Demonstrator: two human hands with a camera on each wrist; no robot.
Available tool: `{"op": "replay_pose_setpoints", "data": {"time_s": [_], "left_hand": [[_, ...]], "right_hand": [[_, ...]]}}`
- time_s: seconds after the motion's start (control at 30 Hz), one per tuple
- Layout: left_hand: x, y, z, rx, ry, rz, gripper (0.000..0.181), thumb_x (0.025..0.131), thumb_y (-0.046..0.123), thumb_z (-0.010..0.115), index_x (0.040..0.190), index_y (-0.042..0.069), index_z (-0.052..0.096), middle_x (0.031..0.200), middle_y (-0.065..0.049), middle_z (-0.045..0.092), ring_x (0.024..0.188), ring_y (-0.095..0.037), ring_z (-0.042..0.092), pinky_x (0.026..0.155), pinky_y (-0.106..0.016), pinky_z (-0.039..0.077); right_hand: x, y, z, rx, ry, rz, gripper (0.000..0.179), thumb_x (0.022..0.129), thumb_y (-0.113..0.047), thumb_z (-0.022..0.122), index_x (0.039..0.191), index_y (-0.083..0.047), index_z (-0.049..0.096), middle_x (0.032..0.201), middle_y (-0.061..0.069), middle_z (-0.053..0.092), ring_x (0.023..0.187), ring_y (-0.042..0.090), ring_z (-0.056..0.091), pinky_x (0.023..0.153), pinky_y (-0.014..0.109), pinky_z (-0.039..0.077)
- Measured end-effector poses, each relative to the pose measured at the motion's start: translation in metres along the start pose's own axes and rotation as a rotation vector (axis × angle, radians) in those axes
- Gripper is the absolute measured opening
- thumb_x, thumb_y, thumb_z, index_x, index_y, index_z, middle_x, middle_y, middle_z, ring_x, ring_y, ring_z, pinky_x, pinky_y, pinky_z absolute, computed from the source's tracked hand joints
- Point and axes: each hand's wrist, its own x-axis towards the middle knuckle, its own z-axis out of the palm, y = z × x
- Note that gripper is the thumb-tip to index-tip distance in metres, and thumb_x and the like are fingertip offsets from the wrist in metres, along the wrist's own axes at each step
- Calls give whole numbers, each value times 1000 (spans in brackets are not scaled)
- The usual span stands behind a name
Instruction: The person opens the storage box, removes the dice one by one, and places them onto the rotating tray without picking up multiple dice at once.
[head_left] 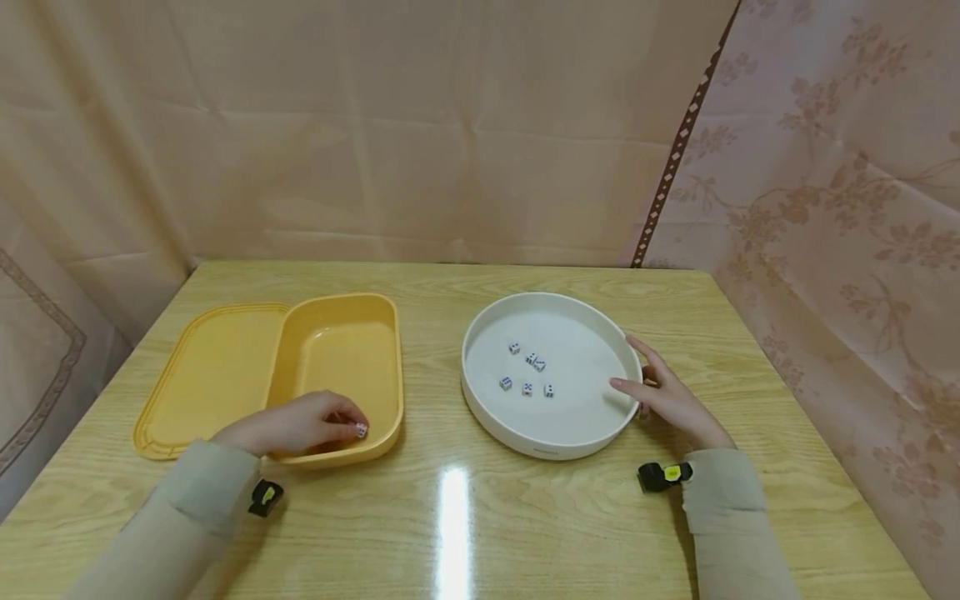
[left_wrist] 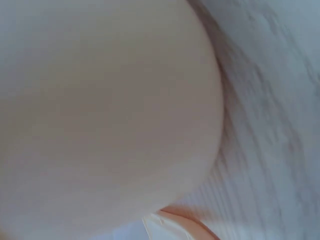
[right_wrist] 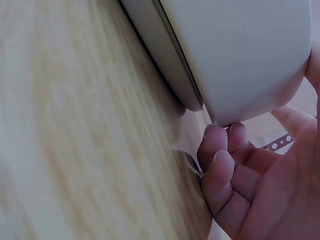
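Observation:
My left hand (head_left: 303, 423) pinches a white die (head_left: 362, 430) with dark pips between thumb and fingertips, low over the front of a deep yellow box (head_left: 399, 367). In the left wrist view, blurred skin fills most of the picture and the die is out of sight. On the right, my right hand (head_left: 667, 400) grips the side of a round white tray (head_left: 551, 451), thumb over the rim. Its curled fingers (right_wrist: 215, 140) touch the tray's lower outer edge in the right wrist view. Several white dice (head_left: 527, 389) lie loosely grouped on the tray's floor.
A flat yellow lid (head_left: 217, 375) lies left of the box, which overlaps its edge. Both containers stand apart on a wood-grain table (head_left: 427, 533). Beige cloth (head_left: 450, 133) hangs behind the table, and a flowered cloth (head_left: 847, 208) hangs along the right.

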Motion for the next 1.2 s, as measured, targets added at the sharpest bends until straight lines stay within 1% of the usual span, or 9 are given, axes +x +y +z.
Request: {"op": "replay_pose_setpoints", "data": {"time_s": [0.07,0.2,0.33,0.43,0.53,0.67,0.9,1.0,1.2], "left_hand": [[-1,-2,0,-24,10,-12,19,97,19,62,103,3,71,93,0,70,85,-7,57,76,-23,48],[-1,-5,1,-134,29,-48,21,97,19,64,102,-1,69,85,-2,68,76,-10,59,68,-22,49],[-1,-6,1,-226,48,-67,24,96,18,65,102,-5,67,83,-6,69,73,-13,62,63,-23,53],[0,-6,0,-234,74,-76,24,94,18,67,102,-5,68,85,-7,71,73,-15,64,65,-24,54],[0,-6,-3,-220,106,-84,23,93,18,67,102,-4,68,86,-8,71,73,-17,65,66,-25,55],[1,-4,-6,-188,162,-77,22,91,15,67,103,-3,68,88,-7,71,76,-16,65,67,-25,55],[2,9,-8,-154,264,-75,22,91,19,70,107,4,69,91,-6,66,80,-16,58,64,-24,52],[3,15,-9,-171,290,-76,24,91,19,71,109,5,69,91,-6,67,79,-17,59,63,-24,53],[6,27,-8,-225,311,-39,29,90,22,73,112,3,69,93,-8,69,75,-16,61,62,-28,56]], "right_hand": [[0,0,0,8,-3,0,86,97,-32,64,160,-29,5,104,17,50,65,15,51,60,29,49],[0,0,0,9,-6,-5,86,97,-32,64,160,-28,5,103,17,50,64,15,51,59,29,49],[0,0,0,-2,1,-5,86,97,-33,64,160,-27,6,102,16,51,64,15,51,59,29,49],[1,1,0,-5,-1,-7,87,97,-33,64,160,-26,5,103,17,51,65,15,51,60,29,49],[0,1,-1,1,-2,-4,87,97,-33,64,160,-27,5,104,18,51,65,16,51,60,29,49],[0,0,-1,7,-5,-3,86,97,-32,64,160,-28,5,105,18,50,65,16,51,60,29,49],[0,0,-2,8,-8,-3,86,97,-33,63,160,-28,5,104,18,50,65,16,50,60,30,49],[0,1,-2,3,-3,-5,86,97,-33,63,160,-28,5,103,18,50,64,15,50,60,30,49],[2,3,-2,-3,7,-4,86,97,-34,64,160,-27,7,102,18,50,63,15,50,59,29,50]]}}
